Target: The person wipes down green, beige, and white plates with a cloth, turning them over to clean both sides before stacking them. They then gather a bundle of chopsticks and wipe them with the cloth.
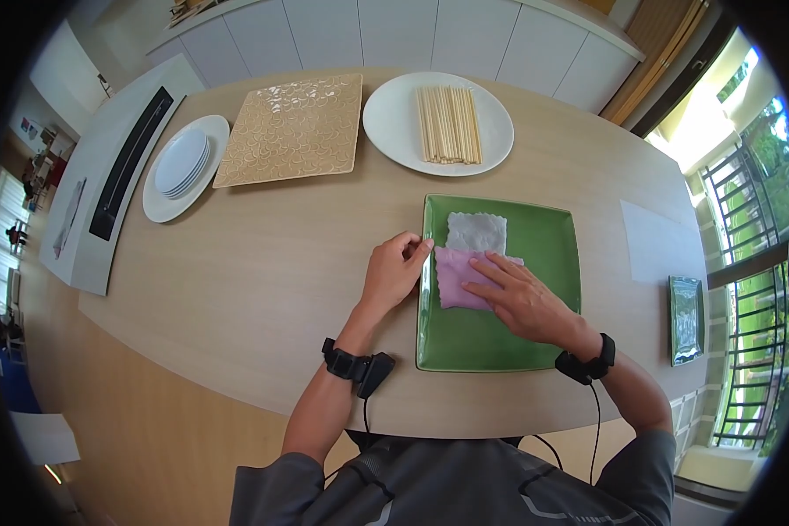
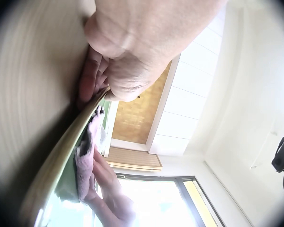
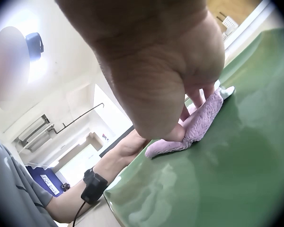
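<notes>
A square green plate lies in front of me on the table. My left hand grips its left rim, thumb on top and fingers curled below, as the left wrist view shows. On the plate is a folded pink cloth with wavy edges. My right hand presses on this cloth with fingers spread and nearly straight, fingertips on its surface. A grey cloth of similar size lies just behind the pink one, partly overlapped by it.
Behind the green plate stands a white oval plate with a bundle of wooden chopsticks. Left of it are a tan patterned square plate and a white plate bearing stacked small dishes. A small green dish sits far right, near a white sheet.
</notes>
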`<state>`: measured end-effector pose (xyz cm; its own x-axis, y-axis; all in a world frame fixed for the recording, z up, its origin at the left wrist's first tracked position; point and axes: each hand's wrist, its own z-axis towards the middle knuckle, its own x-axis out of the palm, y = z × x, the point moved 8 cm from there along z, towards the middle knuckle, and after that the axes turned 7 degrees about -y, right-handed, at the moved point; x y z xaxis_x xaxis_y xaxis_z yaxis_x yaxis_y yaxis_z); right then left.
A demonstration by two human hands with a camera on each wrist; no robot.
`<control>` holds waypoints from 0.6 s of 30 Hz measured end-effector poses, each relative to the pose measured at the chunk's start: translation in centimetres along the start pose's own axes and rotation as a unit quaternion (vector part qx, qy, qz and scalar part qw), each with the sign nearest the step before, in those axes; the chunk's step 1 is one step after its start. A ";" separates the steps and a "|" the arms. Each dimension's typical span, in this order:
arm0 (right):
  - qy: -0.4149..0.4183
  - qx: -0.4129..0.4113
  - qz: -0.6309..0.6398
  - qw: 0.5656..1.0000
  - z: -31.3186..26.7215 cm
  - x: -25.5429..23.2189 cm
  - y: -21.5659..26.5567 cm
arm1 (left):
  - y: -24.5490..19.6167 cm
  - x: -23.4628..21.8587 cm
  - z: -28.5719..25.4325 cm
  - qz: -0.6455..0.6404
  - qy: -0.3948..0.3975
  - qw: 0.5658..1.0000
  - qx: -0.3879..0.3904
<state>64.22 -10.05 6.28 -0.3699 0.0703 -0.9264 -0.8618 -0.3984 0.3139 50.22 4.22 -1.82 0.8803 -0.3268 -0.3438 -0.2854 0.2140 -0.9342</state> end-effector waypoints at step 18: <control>-0.045 0.120 -0.075 0.989 -1.3 -3.0 -6.8 | 0.0 0.0 0.0 -0.013 0.008 0.999 -0.029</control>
<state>71.61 -8.76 6.68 -0.2522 0.1970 -0.9474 -0.9627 -0.1501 0.2251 50.18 4.20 -1.82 0.8818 -0.3457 -0.3207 -0.2848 0.1517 -0.9465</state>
